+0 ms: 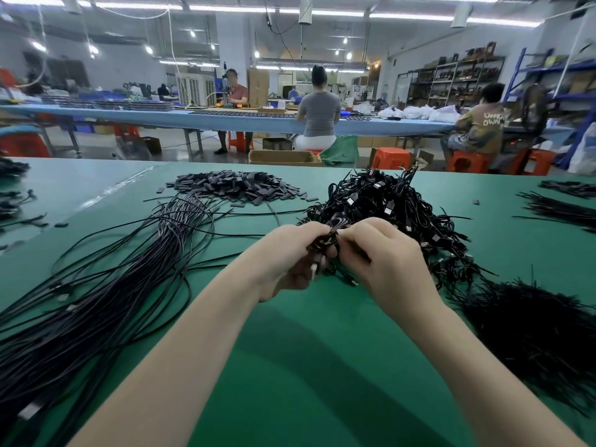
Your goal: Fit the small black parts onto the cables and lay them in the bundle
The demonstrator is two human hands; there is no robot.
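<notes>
Left hand [292,259]: fingers curled round a clump of black cable ends, centre of the green table [306,366].
Right hand [383,256]: fingertips pinching the same clump, touching the left hand.
Held cables [325,241]: between both hands, at the near edge of the tangled pile.
Tangled cable pile [387,201]: right of centre, metal-tipped connectors showing.
Small black parts [238,187]: loose heap, far left of centre.
Bundle [106,279]: long black cables laid out, left side, running near to far.
Frayed wire ends [532,333]: near right.
</notes>
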